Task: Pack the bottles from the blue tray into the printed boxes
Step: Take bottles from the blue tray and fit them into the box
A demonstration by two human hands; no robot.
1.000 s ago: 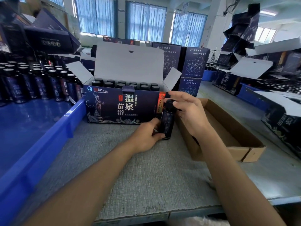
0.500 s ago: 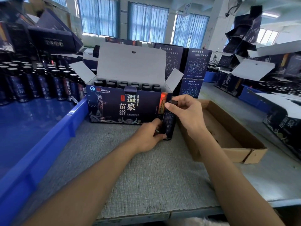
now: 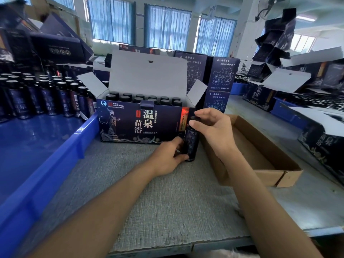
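Note:
A dark bottle [image 3: 191, 142] stands upright on the grey mat, just in front of the right end of the open printed box [image 3: 141, 124]. My left hand [image 3: 167, 157] grips the bottle low on its body. My right hand [image 3: 214, 131] pinches its black cap between thumb and fingers. Inside the box, two rows of black caps [image 3: 145, 99] show above the front wall. More dark bottles [image 3: 44, 97] stand at the far end of the blue tray [image 3: 46, 164] on the left.
A shallow brown cardboard tray [image 3: 260, 161] lies right of the bottle. Stacked printed boxes [image 3: 219, 84] rise behind the open box, and more open ones crowd the right side [image 3: 320, 138]. The open box's white lid flap [image 3: 149, 75] stands up.
The bottle stays in the same spot under both hands. My right hand's fingers have shifted on the cap, thumb now at its front.

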